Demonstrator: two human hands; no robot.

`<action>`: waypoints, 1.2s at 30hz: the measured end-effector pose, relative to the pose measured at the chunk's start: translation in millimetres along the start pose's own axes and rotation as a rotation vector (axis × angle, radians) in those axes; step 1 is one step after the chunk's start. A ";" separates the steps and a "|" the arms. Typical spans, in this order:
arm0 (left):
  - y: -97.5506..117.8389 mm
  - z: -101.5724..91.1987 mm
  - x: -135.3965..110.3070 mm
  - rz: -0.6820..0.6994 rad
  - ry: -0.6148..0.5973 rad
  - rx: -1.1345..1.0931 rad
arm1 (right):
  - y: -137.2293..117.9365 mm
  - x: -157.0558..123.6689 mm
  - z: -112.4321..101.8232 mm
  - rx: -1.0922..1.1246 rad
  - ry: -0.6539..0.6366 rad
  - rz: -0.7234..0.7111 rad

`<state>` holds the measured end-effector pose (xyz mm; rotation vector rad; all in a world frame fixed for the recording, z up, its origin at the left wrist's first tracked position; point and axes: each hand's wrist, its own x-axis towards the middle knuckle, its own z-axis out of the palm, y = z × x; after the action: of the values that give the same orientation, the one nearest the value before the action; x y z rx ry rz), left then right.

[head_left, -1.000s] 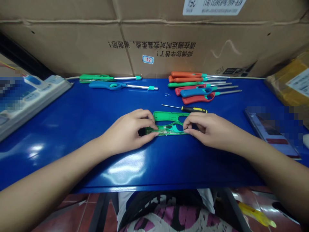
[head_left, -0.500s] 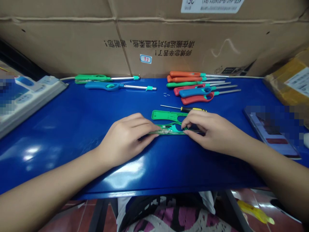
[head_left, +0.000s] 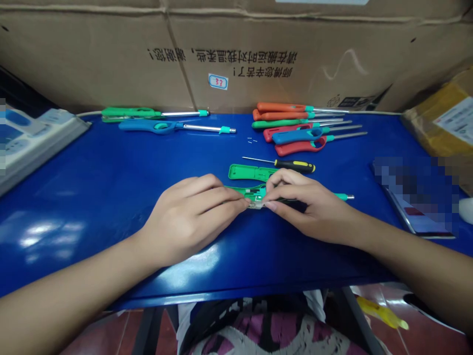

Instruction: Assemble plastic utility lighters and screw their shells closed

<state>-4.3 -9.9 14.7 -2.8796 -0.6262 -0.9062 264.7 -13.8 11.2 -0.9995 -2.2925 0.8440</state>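
An opened green utility lighter [head_left: 252, 190] lies flat in front of me, its inner parts exposed. At the near edge of its shell is a clear plastic fuel tank [head_left: 254, 205]. My left hand [head_left: 195, 217] has its fingertips closed on the tank's left end, covering much of the handle. Thumb and fingers of my right hand [head_left: 306, 202] pinch at the tank's right end, above the lighter's trigger area. The lighter's teal nozzle tip [head_left: 344, 196] shows beyond my right hand. Just behind lies the loose green shell half [head_left: 251, 172], partly hidden by my right fingers.
A black-and-yellow screwdriver [head_left: 295, 166] and several tiny screws [head_left: 250, 141] lie farther back. Lighters are grouped at back right, with a blue lighter [head_left: 148, 126] and green lighter [head_left: 129, 113] at back left. A phone [head_left: 417, 207], power strip [head_left: 40, 143] and cardboard box [head_left: 240, 29] border the table.
My right hand has moved left, close to my left fingertips, uncovering the nozzle tip and screwdriver handle. The clear tank now sits at the shell's near edge. The view has shifted slightly.
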 end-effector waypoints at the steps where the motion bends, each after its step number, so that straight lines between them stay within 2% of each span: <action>1: 0.1 0.3 0.0 -0.001 -0.002 0.001 | 0.5 0.3 0.1 0.014 0.016 0.000; 10: -2.2 7.1 -1.4 -0.047 -0.034 -0.015 | 0.5 1.0 0.1 0.039 0.085 0.006; 28: -3.2 10.9 -1.7 -0.137 -0.061 -0.112 | 2.5 1.3 0.0 -0.011 0.097 -0.034; 36: -1.8 12.4 -3.1 -0.120 -0.058 -0.117 | 1.3 1.6 0.8 -0.019 0.085 -0.041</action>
<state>-0.7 -7.2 2.6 -3.0096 -0.7843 -0.9062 263.8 -12.1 10.0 -0.9739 -2.2449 0.7500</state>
